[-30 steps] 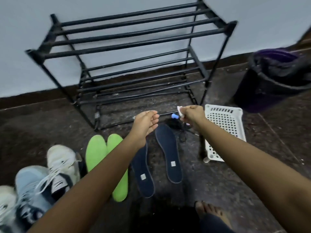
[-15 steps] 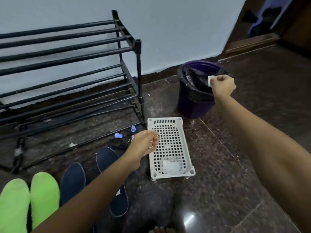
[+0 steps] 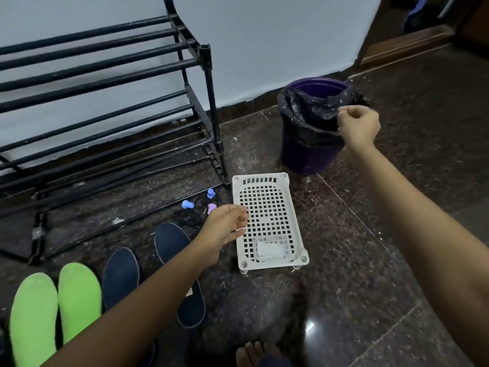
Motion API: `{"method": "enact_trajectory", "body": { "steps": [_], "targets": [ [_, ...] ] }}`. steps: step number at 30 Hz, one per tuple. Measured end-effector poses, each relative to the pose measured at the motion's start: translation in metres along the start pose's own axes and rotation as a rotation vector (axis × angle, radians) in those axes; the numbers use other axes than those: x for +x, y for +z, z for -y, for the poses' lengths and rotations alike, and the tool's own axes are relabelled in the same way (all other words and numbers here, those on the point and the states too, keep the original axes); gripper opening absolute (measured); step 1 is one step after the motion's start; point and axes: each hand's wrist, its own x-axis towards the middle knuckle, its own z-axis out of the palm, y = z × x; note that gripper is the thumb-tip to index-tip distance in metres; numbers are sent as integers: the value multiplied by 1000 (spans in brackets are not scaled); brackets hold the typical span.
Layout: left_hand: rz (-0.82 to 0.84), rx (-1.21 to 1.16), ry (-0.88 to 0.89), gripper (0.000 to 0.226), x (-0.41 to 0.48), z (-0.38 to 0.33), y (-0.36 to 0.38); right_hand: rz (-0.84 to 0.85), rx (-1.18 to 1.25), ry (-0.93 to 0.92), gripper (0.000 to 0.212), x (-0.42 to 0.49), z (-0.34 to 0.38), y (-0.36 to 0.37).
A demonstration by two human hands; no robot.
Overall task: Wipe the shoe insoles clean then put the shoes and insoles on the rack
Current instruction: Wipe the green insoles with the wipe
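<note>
Right hand [image 3: 357, 125] curls at the bin [image 3: 309, 154], likely discarding; its contents cannot be told. Left hand [image 3: 225, 226] hangs loose, empty.

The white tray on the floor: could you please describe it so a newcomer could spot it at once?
Find the black shoe rack against the pale wall. By its right front leg, short of the purple bin, the white tray lies on the floor. It alone is white and grid-holed; its neighbours are navy insoles and green insoles.
</note>
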Motion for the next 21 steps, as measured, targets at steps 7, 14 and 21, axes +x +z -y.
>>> {"method": "enact_trajectory", "body": {
  "steps": [7,14,21],
  "targets": [
    [-27,-20,5,16,-18,13,-27,834,-463,-278,9,-153,-51,10],
    [-74,-22,-26,14,-32,35,-58,1000,-1038,-443,18,-207,-120,43],
    [-103,-28,-52,14,-39,54,-82,953,-1289,-573,16,-217,-134,55]
  ]
}}
